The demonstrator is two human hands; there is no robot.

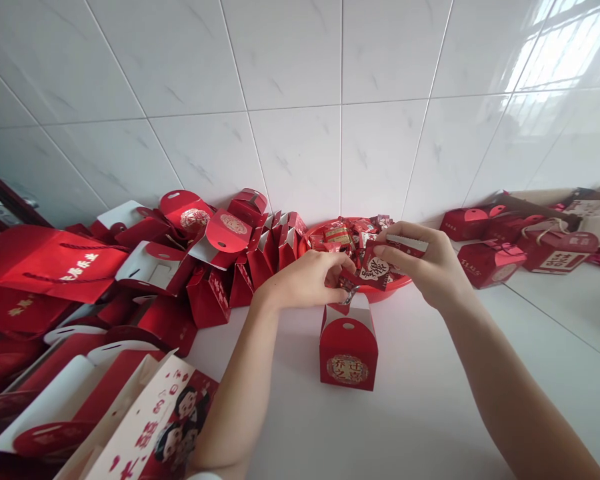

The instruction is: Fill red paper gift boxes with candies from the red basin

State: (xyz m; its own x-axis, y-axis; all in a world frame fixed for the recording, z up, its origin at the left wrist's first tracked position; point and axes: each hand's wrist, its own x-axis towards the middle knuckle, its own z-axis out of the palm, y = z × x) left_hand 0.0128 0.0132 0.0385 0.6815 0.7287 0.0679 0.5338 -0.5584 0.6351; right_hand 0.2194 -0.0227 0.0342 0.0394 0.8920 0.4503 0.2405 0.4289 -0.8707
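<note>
My right hand (420,257) pinches a flat dark-red packet (377,267) with white lettering, holding it over the front of a red basin (385,291). Wrapped sweets (337,233) in red and gold fill the basin. Just left of the packet, my left hand (313,280) has its fingers curled together at the basin's near edge, around a small shiny wrapped piece that I cannot make out. Below the hands a red gift box (349,353) with a round gold emblem stands upright on the white surface, its top flaps open.
Several open red gift boxes (215,293) crowd the left side, with a red paper bag (55,267) and a white-and-red cartoon box (155,427) nearer me. More closed red boxes (495,260) stand at the right. A tiled wall (300,160) rises behind everything.
</note>
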